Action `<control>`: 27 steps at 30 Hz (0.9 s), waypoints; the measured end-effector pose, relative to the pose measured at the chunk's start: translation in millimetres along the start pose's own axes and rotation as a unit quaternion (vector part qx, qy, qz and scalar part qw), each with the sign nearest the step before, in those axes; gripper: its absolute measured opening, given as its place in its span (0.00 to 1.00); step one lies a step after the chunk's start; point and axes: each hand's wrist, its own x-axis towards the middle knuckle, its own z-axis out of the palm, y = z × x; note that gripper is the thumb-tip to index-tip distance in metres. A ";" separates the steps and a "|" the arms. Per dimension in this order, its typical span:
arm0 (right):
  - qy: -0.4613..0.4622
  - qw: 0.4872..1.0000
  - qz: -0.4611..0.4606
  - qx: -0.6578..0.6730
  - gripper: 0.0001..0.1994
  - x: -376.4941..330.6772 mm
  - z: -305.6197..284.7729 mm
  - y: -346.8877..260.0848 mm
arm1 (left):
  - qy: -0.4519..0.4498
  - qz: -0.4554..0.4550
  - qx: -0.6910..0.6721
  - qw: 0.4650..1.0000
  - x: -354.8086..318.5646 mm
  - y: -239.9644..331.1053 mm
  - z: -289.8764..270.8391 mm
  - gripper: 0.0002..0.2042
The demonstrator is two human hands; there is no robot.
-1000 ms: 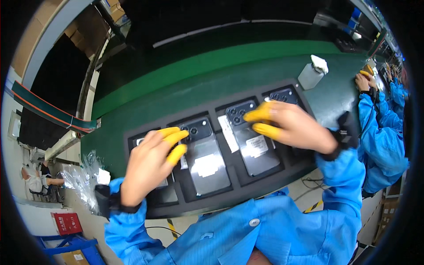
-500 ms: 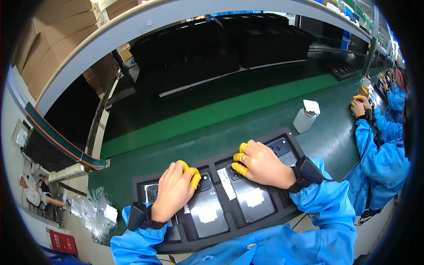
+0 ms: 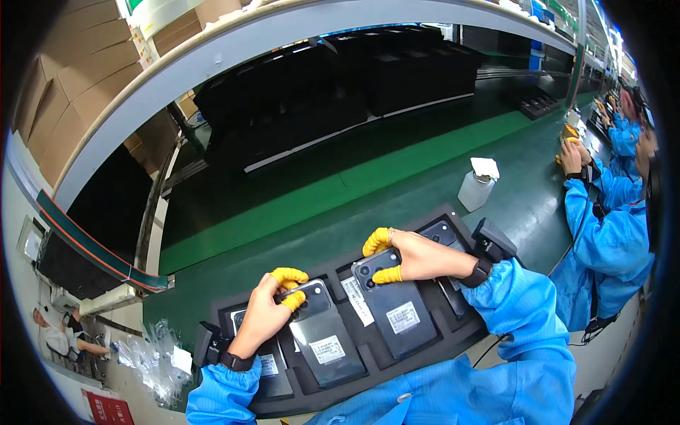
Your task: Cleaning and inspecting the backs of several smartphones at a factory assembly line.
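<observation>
A black foam tray (image 3: 372, 361) in front of me holds several dark smartphones with their camera sides up. My left hand (image 3: 263, 313), in yellow finger cots, pinches the top end of one smartphone (image 3: 333, 327). The right hand (image 3: 426, 256), also in yellow cots, grips another smartphone (image 3: 384, 301) by its camera end, which looks raised from its slot. White labels show on both backs. Partly covered by my left hand and wrist is a further smartphone (image 3: 275, 384). One more smartphone (image 3: 438, 232) lies partly behind my right hand. A white printed slip (image 3: 356, 301) sits between the two gripped phones.
A white bottle (image 3: 476, 190) with a paper-like piece on top stands beyond the tray on the green bench (image 3: 397, 205). Clear plastic bags (image 3: 157, 361) lie at left. Black stacks (image 3: 297, 99) fill the back under a shelf. Co-workers in blue (image 3: 609, 227) are at right.
Both hands have closed on the top ends of the two phones, and the right one's phone has come up and tilted. The labels now read as less glaring. The view has shifted slightly.
</observation>
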 end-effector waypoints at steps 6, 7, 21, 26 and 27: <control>0.254 0.949 -0.107 -0.152 0.21 7.3 -9.0 10.2 | 0.152 0.122 0.063 0.979 17.8 -3.0 -10.8 0.14; 0.266 0.944 -0.127 -0.147 0.19 1.1 -15.5 15.2 | 0.153 0.126 0.066 0.978 14.6 3.3 -15.2 0.14; 0.175 0.915 -0.095 -0.351 0.14 -59.7 -28.3 44.7 | 0.107 0.080 0.416 0.900 -73.4 -9.0 -42.4 0.12; 0.198 0.936 -0.044 -0.288 0.11 -64.4 -27.8 50.9 | 0.115 0.066 0.347 0.929 -69.0 -16.4 -45.6 0.10; 0.201 0.929 -0.055 -0.305 0.11 -61.5 -24.4 49.6 | 0.107 0.066 0.353 0.927 -70.2 -16.3 -46.0 0.10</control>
